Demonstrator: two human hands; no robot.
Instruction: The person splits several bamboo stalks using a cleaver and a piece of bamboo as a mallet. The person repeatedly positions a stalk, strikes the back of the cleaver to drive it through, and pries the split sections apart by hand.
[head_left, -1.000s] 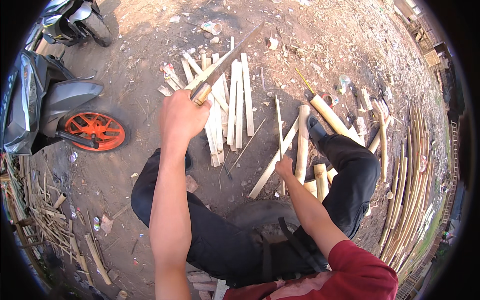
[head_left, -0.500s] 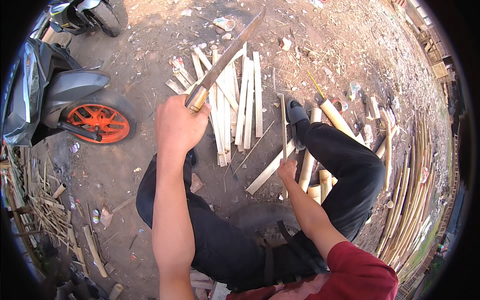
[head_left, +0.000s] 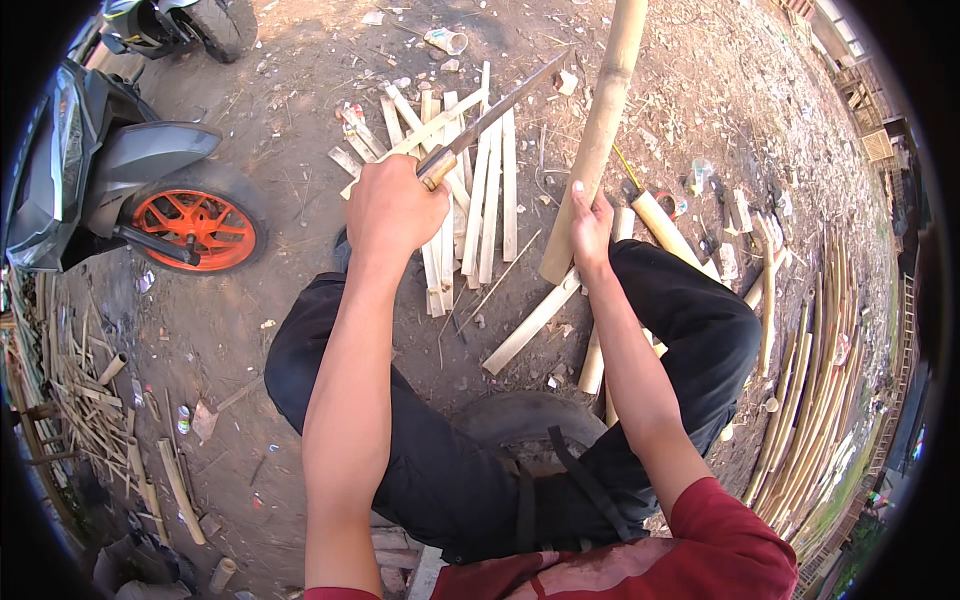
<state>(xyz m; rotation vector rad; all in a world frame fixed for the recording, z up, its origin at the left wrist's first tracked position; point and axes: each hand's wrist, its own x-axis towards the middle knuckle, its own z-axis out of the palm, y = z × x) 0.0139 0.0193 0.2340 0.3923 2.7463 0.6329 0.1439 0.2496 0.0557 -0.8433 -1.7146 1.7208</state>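
My left hand (head_left: 398, 208) is closed around the wooden handle of a machete (head_left: 500, 108). Its long dark blade slants up and to the right, over a pile of pale bamboo slats (head_left: 490, 200) on the ground. In my right hand (head_left: 592, 225) is a length of bamboo (head_left: 605, 105), gripped near its lower end. It stands tilted, smooth rounded side in view, with its top running out of the picture. Blade and bamboo are apart. One loose slat (head_left: 530, 330) lies just below the bamboo's lower end.
Beside my right leg lie bamboo pieces (head_left: 668, 228); long bamboo poles (head_left: 805, 400) are stacked farther right. Between my legs is an old tyre (head_left: 520, 412). A motorbike (head_left: 150, 170) with an orange wheel stands at the left, above a heap of bamboo scraps (head_left: 90, 385).
My right hand has raised the bamboo and turned it from its thin edge to its broad rounded side. My left hand has moved right and slightly down, and the machete now tilts lower.
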